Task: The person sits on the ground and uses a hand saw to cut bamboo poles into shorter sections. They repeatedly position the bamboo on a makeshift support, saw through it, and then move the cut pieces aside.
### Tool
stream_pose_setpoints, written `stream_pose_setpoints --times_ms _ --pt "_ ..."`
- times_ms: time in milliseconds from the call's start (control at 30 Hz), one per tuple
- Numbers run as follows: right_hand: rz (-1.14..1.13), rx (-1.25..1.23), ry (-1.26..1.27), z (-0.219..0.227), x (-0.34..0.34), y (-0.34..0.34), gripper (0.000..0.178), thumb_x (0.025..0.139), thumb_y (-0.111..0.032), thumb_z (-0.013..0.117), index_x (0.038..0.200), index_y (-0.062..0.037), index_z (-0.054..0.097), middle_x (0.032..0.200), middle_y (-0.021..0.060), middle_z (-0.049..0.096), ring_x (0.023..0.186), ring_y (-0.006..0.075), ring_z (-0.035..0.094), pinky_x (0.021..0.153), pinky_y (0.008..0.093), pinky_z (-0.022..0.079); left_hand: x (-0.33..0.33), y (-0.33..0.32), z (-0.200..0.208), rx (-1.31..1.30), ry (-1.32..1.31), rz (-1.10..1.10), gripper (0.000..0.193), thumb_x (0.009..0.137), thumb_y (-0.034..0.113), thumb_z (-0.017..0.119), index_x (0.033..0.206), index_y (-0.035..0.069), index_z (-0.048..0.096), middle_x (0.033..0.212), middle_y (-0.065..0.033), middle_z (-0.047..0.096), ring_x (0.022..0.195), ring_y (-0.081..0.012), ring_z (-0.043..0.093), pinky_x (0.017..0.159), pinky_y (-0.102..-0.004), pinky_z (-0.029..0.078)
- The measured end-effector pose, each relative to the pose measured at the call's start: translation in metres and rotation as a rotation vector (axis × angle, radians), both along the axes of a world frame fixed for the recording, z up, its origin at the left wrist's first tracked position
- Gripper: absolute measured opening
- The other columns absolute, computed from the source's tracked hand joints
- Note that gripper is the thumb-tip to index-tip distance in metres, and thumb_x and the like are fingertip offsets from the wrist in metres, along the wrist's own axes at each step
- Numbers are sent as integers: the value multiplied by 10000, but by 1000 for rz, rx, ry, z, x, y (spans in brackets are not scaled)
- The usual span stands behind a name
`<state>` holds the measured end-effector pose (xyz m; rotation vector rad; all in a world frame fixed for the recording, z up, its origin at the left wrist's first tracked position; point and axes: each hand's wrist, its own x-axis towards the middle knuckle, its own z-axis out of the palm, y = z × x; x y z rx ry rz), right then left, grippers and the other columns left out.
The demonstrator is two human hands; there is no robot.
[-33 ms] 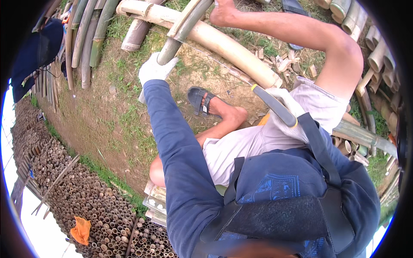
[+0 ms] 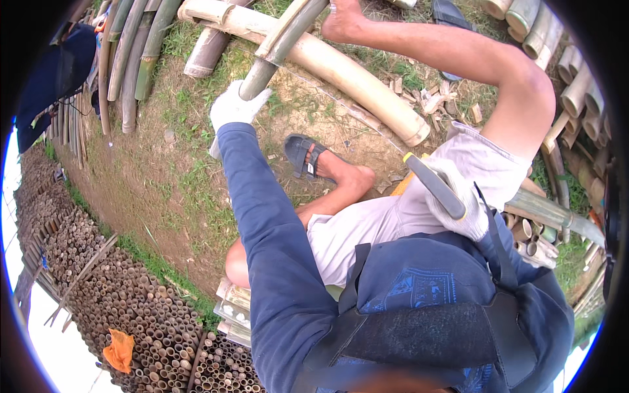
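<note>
My left hand (image 2: 237,107), in a white glove, is closed round the near end of a greenish-grey bamboo pole (image 2: 282,49). That pole lies crosswise over a thicker pale bamboo pole (image 2: 347,78). My right hand (image 2: 466,204), also gloved, grips the grey and yellow handle of a hand saw (image 2: 434,185). The saw's thin blade slants up and left from the handle, and its far part meets the bamboo pole just beyond my left hand. A bare foot (image 2: 342,26) is beside the bamboo pole at the top. The other foot, in a dark sandal (image 2: 303,157), is on the ground.
Wood chips (image 2: 436,98) lie right of the pale pole. Long bamboo poles (image 2: 154,52) stand at the upper left, and cut bamboo (image 2: 580,92) is piled on the right. A large stack of bamboo pieces (image 2: 144,301) with an orange cloth (image 2: 119,350) fills the lower left.
My right hand and the saw handle have shifted down and to the right, drawing the blade back. The left hand and bamboo pole stay in place.
</note>
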<state>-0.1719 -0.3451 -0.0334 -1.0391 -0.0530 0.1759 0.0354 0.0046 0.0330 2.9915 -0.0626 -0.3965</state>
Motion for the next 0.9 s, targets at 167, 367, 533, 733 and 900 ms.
stream_pose_setpoints --times_ms 167,367,533,733,900 --pt "21 -710 -74 62 16 20 457 976 -80 707 1418 -66 596 1345 126 695 1243 284 710 986 407 601 1 -3 3 42 -17 17 745 753 755 819 1237 192 758 1111 -135 812 1057 -358 771 954 -470 589" --pt "10 -737 -203 81 128 75 430 961 -189 783 1348 -109 613 1058 122 716 896 272 714 814 393 582 1 -11 11 -12 14 46 793 747 754 819 1299 189 760 1143 -146 811 1088 -348 772 979 -456 586" --pt "-6 -724 -96 96 -34 -13 566 931 52 720 1458 -77 562 1312 117 673 1192 231 684 1038 346 534 5 1 -3 -17 -29 -28 758 766 745 819 1275 186 761 1149 -144 806 1082 -357 766 964 -466 585" --pt "35 -961 -50 151 -66 -24 545 923 58 717 1435 -51 569 1319 158 663 1222 294 690 1055 368 533 5 3 -10 38 -49 -10 784 767 803 774 1294 224 751 1165 -146 803 1074 -364 769 974 -472 588" --pt "-137 -837 -363 48 133 93 399 975 -234 778 1303 -50 646 1123 151 716 1004 265 685 874 382 579 6 -3 3 21 -55 -34 783 770 807 759 1274 208 756 1144 -125 814 1096 -353 770 976 -470 588"
